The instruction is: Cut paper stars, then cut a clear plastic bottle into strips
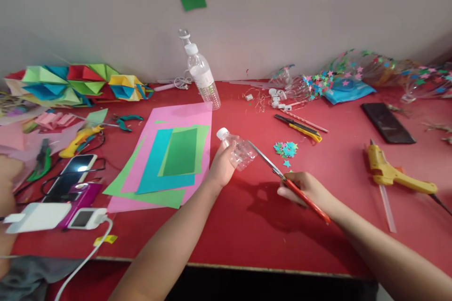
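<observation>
My left hand (224, 164) is closed around the neck part of a clear plastic bottle top (244, 151), whose white cap points up and to the left. My right hand (305, 191) grips the red handles of a pair of scissors (273, 168). The scissor blades reach to the bottle's cut side; whether they touch the plastic I cannot tell. Just beyond the right hand lies a pile of small paper stars (286, 149), mostly teal and green. Left of the left hand, sheets of coloured paper (181, 150) lie stacked on the red table (243, 235).
Two clear bottles (203, 75) stand against the wall. A yellow cutter (300, 128), a black phone (387, 123) and a yellow glue gun (395, 174) lie to the right. Star-covered plastic pieces (318, 85) sit behind. Phones, cables and another person's arm (6, 202) are at left.
</observation>
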A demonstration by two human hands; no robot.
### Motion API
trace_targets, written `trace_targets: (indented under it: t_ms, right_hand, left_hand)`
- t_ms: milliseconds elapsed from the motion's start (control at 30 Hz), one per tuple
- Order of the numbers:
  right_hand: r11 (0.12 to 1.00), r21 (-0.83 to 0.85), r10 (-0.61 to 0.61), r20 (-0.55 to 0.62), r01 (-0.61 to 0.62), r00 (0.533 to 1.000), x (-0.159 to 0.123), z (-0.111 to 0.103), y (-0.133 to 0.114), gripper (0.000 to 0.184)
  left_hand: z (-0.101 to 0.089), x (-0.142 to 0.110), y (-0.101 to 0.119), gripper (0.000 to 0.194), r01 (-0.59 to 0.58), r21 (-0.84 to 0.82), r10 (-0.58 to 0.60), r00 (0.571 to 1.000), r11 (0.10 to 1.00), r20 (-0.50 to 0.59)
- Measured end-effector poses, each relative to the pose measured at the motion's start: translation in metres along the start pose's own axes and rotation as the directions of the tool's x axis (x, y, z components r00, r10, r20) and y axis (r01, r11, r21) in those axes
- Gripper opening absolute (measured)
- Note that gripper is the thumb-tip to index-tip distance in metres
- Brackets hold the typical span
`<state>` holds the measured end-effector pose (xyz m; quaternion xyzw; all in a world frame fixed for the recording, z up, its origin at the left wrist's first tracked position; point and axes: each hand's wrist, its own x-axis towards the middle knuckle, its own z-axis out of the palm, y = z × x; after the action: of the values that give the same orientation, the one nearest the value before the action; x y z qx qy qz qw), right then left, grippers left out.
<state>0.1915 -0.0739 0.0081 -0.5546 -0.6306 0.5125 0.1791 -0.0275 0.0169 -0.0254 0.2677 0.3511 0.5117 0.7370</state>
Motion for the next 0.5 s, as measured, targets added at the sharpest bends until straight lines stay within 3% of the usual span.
trace_targets:
  t_ms: [67,167,300,500]
  right_hand:
    - [1.0,0.017,-0.014,0.037,0.014,0.999,0.0,-0.006,0.0,0.057]
    - [0.994,-0.095,-0.056,0.062,0.061,0.997,-0.004,-0.013,-0.002,0.054]
    - [0.958,-0.272,-0.052,0.131,0.086,0.99,-0.013,-0.013,-0.007,0.052]
    - [0.965,-0.237,-0.08,0.15,0.114,0.985,-0.018,-0.001,-0.008,0.052]
  left_hand:
    - [0.001,0.001,0.0,0.036,0.025,-0.013,-0.025,1.0,1.0,-0.018]
    - [0.003,0.0,-0.002,0.034,0.009,-0.012,-0.009,1.0,1.0,-0.007]
    - [0.005,-0.003,0.0,0.034,-0.102,-0.011,0.101,0.994,0.995,-0.03]
    - [0.005,-0.003,0.009,0.025,-0.294,-0.041,0.286,0.947,0.955,-0.148]
